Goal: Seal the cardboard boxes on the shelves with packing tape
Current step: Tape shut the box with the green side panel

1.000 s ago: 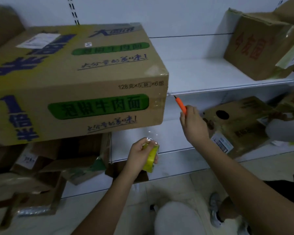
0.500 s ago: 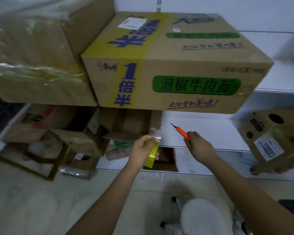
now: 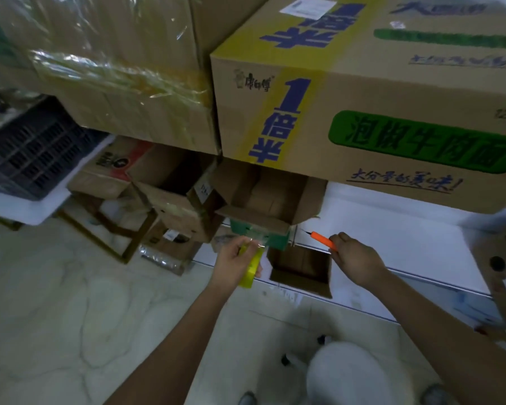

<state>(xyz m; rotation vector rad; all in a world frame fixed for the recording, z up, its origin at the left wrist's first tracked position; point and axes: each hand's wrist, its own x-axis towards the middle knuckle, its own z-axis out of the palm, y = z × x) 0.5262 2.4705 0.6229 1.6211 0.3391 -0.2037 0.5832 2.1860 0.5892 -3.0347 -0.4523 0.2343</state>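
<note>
I am gripping the tape roll in my left hand and the orange cutter in my right hand; the open box on the lower shelf's front edge is lying just ahead, nearer the left.

- My left hand grips the yellow tape roll.
- My right hand holds an orange cutter.
- Above me, a printed cardboard box overhangs the white shelf.
</note>
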